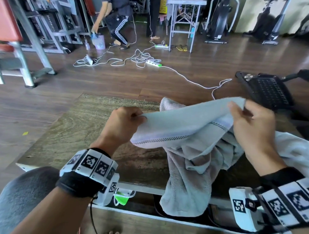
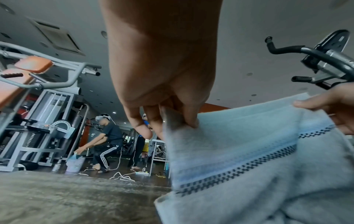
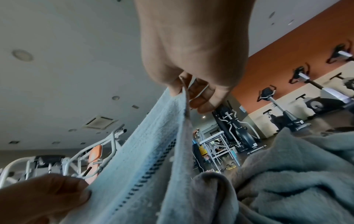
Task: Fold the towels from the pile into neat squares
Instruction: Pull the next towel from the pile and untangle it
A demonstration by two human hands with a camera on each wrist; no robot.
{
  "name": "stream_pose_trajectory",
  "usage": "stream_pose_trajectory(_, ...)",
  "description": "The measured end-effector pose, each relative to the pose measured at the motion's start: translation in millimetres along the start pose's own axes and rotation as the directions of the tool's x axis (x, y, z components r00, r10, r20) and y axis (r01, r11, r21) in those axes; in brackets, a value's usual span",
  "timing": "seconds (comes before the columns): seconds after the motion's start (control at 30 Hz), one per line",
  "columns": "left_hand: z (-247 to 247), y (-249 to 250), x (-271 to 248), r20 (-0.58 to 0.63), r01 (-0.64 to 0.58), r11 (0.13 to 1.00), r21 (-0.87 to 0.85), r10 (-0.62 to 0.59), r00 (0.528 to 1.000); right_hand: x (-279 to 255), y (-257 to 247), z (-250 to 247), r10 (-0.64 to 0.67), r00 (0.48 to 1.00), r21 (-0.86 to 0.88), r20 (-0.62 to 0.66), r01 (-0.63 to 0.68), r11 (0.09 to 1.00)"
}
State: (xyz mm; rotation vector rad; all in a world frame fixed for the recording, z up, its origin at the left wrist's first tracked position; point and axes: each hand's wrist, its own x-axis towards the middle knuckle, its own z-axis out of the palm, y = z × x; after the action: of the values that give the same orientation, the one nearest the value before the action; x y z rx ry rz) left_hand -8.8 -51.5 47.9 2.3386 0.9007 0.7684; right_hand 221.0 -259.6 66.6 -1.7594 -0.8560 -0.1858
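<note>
A pale blue towel (image 1: 185,121) with a dark dashed border stripe is stretched in the air between my two hands above the wooden table (image 1: 83,125). My left hand (image 1: 127,119) pinches its left corner, fingers curled on the cloth (image 2: 184,121). My right hand (image 1: 246,116) pinches the right corner (image 3: 184,92). The towel's lower part hangs crumpled onto the pile. The pile of grey towels (image 1: 192,174) lies under my hands at the table's near right, one towel draped over the front edge. In the right wrist view the pile (image 3: 287,174) fills the lower right.
The table's left half (image 1: 65,131) is bare wood. A black exercise machine pedal (image 1: 268,91) stands just beyond the table at the right. White cables and power strips (image 1: 152,62) lie on the floor ahead. A person (image 1: 118,19) bends over a bucket far back.
</note>
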Motion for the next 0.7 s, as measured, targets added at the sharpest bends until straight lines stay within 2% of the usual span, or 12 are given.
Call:
stream_pose_trajectory(0.07,-4.3,-4.3,0.0,-0.036,0.038,0.999,0.019,-0.038,0.999,0.0,2.0,-7.6,0.034,0.999,0.028,-0.032,-0.033,0.999)
stream_pose_trajectory(0.13,-4.2,-4.7,-1.7,-0.056,0.063,0.998,-0.016,-0.063,0.996,-4.8,5.6,-8.7,0.023,0.999,-0.040,0.044,-0.021,0.999)
stream_pose_trajectory(0.2,-3.9,-0.1,-5.4,0.027,0.063,0.995,-0.079,-0.061,0.998,-11.5,10.3,-6.9,0.047,0.955,-0.190,0.293,0.010,0.982)
stream_pose_trajectory(0.23,-4.4,2.8,-6.8,0.151,0.062,0.995,-0.079,-0.050,0.987,-15.0,14.4,-4.7,0.097,0.886,-0.250,0.454,0.023,0.968)
stream_pose_trajectory(0.27,-5.5,6.4,-9.1,0.323,0.057,0.997,-0.045,-0.039,0.946,-19.2,19.2,-1.8,0.152,0.796,-0.300,0.586,0.039,0.953)
stream_pose_trajectory(0.3,-5.9,10.7,-12.5,0.506,0.044,0.999,0.005,-0.041,0.862,-24.4,23.9,1.6,0.178,0.730,-0.325,0.659,0.063,0.944)
stream_pose_trajectory(0.37,-2.9,15.9,-18.8,0.732,0.037,0.997,0.067,-0.074,0.678,-32.0,33.5,10.2,0.129,0.744,-0.308,0.656,0.107,0.945)
stream_pose_trajectory(0.4,0.7,17.0,-20.3,0.753,0.049,0.996,0.075,-0.089,0.652,-35.2,37.0,15.1,0.083,0.778,-0.281,0.622,0.124,0.952)
stream_pose_trajectory(0.43,5.5,17.9,-21.0,0.736,0.055,0.995,0.088,-0.102,0.669,-38.3,40.0,20.5,0.030,0.803,-0.247,0.595,0.147,0.958)
stream_pose_trajectory(0.57,36.0,9.9,-14.5,0.441,-0.055,0.996,0.070,0.019,0.897,-51.4,51.1,43.1,-0.051,0.845,-0.237,0.532,0.206,0.949)
stream_pose_trajectory(0.63,51.7,1.4,-11.0,0.384,-0.144,0.989,0.021,0.125,0.915,-55.8,57.8,50.5,-0.007,0.863,-0.263,0.504,0.161,0.951)
stream_pose_trajectory(0.7,68.1,-7.2,-10.4,0.429,-0.134,0.989,0.061,0.095,0.898,-58.1,58.2,56.5,0.039,0.858,-0.257,0.512,0.110,0.960)
